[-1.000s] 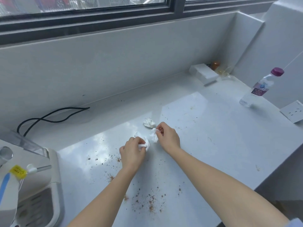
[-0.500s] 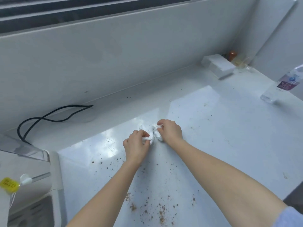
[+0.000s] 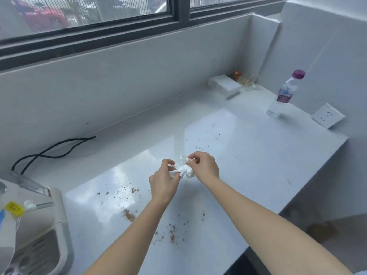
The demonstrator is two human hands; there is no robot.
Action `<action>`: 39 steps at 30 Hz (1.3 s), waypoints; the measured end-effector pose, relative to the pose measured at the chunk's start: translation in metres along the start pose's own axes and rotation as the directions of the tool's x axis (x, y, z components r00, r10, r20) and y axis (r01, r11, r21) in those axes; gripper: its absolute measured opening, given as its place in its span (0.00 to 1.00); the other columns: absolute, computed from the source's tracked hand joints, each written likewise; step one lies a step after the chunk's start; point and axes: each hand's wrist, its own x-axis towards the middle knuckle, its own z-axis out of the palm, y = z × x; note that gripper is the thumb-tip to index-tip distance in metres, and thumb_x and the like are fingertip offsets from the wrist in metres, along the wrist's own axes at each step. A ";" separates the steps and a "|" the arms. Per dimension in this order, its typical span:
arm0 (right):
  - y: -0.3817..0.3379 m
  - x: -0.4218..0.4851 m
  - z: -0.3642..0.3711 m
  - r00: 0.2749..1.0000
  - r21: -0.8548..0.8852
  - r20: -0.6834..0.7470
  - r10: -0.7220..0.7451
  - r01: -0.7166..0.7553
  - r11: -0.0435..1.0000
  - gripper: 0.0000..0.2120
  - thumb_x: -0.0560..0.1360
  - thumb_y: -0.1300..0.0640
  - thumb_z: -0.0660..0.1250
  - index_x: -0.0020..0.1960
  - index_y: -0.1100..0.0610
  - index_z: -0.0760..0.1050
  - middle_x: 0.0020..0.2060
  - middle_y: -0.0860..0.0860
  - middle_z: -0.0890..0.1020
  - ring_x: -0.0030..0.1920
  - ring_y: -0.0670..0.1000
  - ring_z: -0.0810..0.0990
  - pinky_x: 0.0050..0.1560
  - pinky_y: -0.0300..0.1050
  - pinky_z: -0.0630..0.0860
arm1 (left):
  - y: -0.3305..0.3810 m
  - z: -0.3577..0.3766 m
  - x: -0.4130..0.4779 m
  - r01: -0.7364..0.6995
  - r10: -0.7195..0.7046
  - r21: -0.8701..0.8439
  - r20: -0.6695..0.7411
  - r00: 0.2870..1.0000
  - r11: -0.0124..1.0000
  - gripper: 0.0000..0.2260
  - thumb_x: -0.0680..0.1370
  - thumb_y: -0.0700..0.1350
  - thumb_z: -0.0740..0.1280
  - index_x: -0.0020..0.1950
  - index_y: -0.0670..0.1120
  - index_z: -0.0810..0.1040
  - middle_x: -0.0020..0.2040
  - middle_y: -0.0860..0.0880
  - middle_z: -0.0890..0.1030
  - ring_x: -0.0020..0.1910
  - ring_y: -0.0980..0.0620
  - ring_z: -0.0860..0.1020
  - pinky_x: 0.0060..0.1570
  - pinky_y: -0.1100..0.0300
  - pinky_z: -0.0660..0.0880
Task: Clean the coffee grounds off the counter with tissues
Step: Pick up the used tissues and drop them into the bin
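Note:
A crumpled white tissue (image 3: 185, 169) is held between both hands at the middle of the white counter (image 3: 248, 147). My left hand (image 3: 163, 182) pinches its left side and my right hand (image 3: 204, 167) pinches its top right. Brown coffee grounds (image 3: 129, 215) lie scattered on the counter below and left of my hands, with another patch of coffee grounds (image 3: 172, 235) near the front edge and a few specks farther right.
A coffee machine (image 3: 33, 231) stands at the left edge with a black cable (image 3: 53, 149) behind it. A white box (image 3: 224, 86), a water bottle (image 3: 284, 94) and a wall socket (image 3: 327, 116) are at the right. The counter ends at the right front.
The separate tissue pieces on the counter have been gathered into one wad between both hands. The hands have stayed close together at the counter's middle. The view has tilted back up.

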 end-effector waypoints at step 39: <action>0.442 -0.263 0.012 0.738 0.258 0.429 0.520 -0.652 0.713 0.22 0.76 0.67 0.57 0.67 0.50 0.69 0.57 0.54 0.72 0.55 0.55 0.78 0.54 0.50 0.80 | -0.121 0.324 -0.291 -0.093 -0.259 0.383 0.763 0.592 0.919 0.22 0.80 0.43 0.53 0.75 0.47 0.54 0.68 0.42 0.72 0.63 0.42 0.73 0.61 0.50 0.70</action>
